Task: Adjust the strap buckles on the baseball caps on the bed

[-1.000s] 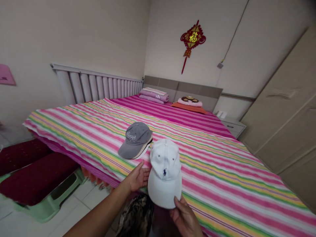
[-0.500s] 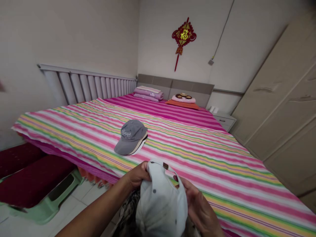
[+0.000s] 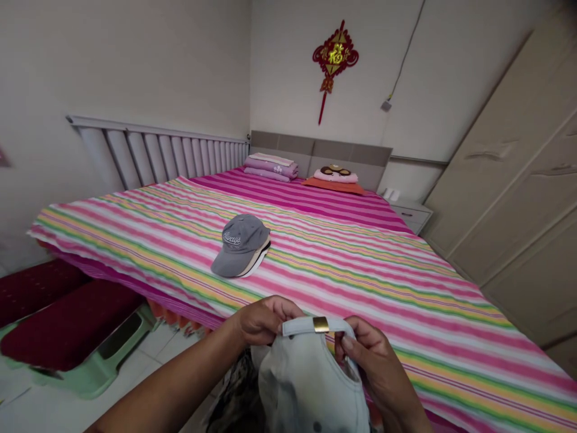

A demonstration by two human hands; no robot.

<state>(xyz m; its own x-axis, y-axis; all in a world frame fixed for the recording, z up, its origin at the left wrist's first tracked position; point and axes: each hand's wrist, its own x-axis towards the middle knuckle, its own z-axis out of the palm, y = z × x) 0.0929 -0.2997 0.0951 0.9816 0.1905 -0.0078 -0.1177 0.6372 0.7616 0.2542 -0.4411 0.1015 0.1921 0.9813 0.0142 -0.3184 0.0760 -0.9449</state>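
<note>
Between my two hands is a pale baseball cap [image 3: 306, 379], its back strap and brass-coloured buckle [image 3: 321, 325] turned up toward me. My left hand [image 3: 268, 319] pinches the strap's left end. On the other side, my right hand [image 3: 376, 364] grips the strap's right end near the back opening. The cap's lower part runs out of the picture. Beyond my hands, a grey cap [image 3: 243, 240] with white lettering lies on top of a small stack of caps, whose cream, black and white brims show beneath it on the striped bedspread [image 3: 342, 270].
Folded purple bedding [image 3: 270, 167] and an orange pillow [image 3: 333, 185] lie by the headboard [image 3: 351, 161]. A radiator [image 3: 157, 153] lines the left wall. Stools with dark red tops [image 3: 76, 328] stand at the lower left. A nightstand [image 3: 410, 215] and wardrobe [image 3: 505, 180] are on the right.
The pale cap has tilted, so its strap and buckle now face me more squarely. Both hands have shifted along the strap, the right one moving right. The stacked caps stay put.
</note>
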